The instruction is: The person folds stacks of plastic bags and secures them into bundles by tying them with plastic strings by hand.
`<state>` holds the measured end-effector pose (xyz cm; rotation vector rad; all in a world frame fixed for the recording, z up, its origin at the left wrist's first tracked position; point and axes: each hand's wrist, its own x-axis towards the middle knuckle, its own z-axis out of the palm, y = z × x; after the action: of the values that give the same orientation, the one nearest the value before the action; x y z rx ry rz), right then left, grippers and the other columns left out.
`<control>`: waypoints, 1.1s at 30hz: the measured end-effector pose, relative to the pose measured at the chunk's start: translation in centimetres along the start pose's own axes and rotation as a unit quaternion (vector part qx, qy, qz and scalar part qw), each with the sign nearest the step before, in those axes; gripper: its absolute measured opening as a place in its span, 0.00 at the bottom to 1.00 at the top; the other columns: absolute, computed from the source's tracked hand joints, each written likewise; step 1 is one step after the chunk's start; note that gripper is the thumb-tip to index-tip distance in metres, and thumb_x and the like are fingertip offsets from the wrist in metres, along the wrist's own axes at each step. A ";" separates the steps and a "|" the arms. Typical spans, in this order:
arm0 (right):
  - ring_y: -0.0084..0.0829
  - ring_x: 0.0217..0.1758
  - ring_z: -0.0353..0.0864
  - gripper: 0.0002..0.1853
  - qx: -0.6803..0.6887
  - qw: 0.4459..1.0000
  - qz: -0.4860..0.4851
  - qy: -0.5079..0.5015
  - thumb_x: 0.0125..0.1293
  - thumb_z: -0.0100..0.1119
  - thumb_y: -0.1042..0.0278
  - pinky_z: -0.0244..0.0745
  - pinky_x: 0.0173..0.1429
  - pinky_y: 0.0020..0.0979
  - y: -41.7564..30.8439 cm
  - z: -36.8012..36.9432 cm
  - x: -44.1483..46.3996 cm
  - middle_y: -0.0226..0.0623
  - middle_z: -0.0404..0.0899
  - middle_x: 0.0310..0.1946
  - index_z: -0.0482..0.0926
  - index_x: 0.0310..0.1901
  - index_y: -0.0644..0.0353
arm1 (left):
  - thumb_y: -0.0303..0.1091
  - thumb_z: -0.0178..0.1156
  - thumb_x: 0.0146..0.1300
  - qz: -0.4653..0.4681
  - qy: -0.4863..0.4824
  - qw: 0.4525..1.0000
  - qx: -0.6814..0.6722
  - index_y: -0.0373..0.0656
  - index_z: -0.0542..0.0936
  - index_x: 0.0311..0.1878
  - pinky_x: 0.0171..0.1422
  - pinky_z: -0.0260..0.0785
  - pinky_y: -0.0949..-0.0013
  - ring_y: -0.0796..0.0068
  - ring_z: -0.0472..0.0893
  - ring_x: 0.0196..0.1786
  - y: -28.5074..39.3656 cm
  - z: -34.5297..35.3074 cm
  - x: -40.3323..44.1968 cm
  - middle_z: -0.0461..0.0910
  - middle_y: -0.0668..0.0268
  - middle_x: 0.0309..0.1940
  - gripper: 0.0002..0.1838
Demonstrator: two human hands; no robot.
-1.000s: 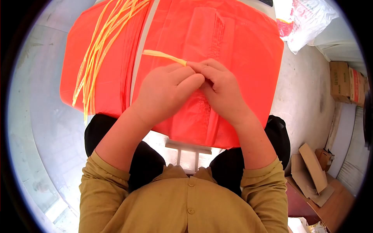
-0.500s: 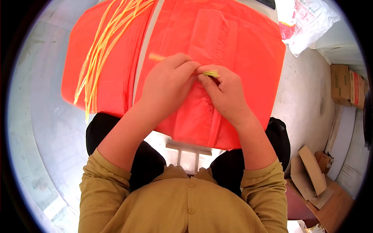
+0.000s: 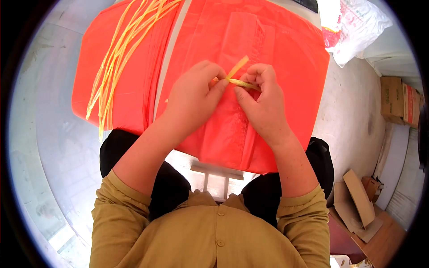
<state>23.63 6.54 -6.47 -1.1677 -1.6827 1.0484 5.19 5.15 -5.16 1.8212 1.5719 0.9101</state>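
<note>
A yellow plastic strip [image 3: 243,83] is bent just above the pile of red plastic bags [image 3: 214,138], with one end standing up between my hands. My left hand [image 3: 195,91] pinches the strip between thumb and forefinger. On the other side, my right hand [image 3: 264,105] has its fingers curled around the strip's right part, the thumb slightly apart below it. Underneath both hands, a gathered, wrinkled band of red plastic runs down the pile. The part of the strip behind my fingers is hidden.
More yellow strips [image 3: 118,62] lie over a second red pile [image 3: 96,76] on the left. A white plastic bag [image 3: 362,27] is at the upper right. Cardboard boxes [image 3: 393,100] stand by the right wall, and a folded carton [image 3: 353,201] lies lower right.
My hands have moved slightly apart. The yellow strip, mostly covered before, now shows a raised end and a stretch between my fingers.
</note>
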 end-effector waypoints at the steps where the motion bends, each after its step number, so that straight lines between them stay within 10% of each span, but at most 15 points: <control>1: 0.41 0.45 0.86 0.13 -0.051 0.998 -0.038 -0.007 0.71 0.62 0.78 0.81 0.49 0.39 0.3 -0.3 0.1 0.40 0.83 0.43 0.81 0.56 0.62 | 0.26 0.65 0.71 -0.022 -0.002 0.999 -0.030 0.37 0.81 0.44 0.42 0.71 0.66 0.65 0.77 0.36 -0.1 0.1 0.0 0.79 0.61 0.39 0.04; 8: 0.42 0.43 0.82 0.13 -0.248 0.931 -0.267 -0.004 0.67 0.63 0.75 0.80 0.45 0.41 0.7 -0.4 0.7 0.37 0.80 0.39 0.85 0.52 0.56 | 0.27 0.66 0.72 0.004 -0.014 0.999 -0.030 0.37 0.83 0.44 0.45 0.73 0.66 0.64 0.80 0.40 -0.8 0.2 0.2 0.81 0.62 0.42 0.04; 17: 0.42 0.46 0.82 0.03 -0.242 0.952 -0.185 -0.017 0.61 0.68 0.76 0.80 0.45 0.41 0.1 -1.0 0.8 0.38 0.80 0.40 0.84 0.36 0.60 | 0.27 0.68 0.70 0.047 -0.025 0.999 0.008 0.38 0.84 0.44 0.49 0.75 0.63 0.59 0.83 0.46 -0.1 -0.7 0.1 0.80 0.61 0.43 0.05; 33: 0.44 0.46 0.84 0.05 -0.218 0.967 -0.129 -0.028 0.72 0.66 0.67 0.81 0.48 0.43 -0.1 -1.1 0.7 0.38 0.84 0.37 0.87 0.43 0.57 | 0.26 0.66 0.72 -0.015 -0.033 0.998 -0.042 0.38 0.85 0.48 0.42 0.72 0.70 0.76 0.77 0.35 -0.3 -0.6 0.2 0.82 0.67 0.35 0.05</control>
<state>24.43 7.37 -5.92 -1.1490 -2.1147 0.5675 4.58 5.41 -4.96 1.7462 1.4939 0.8806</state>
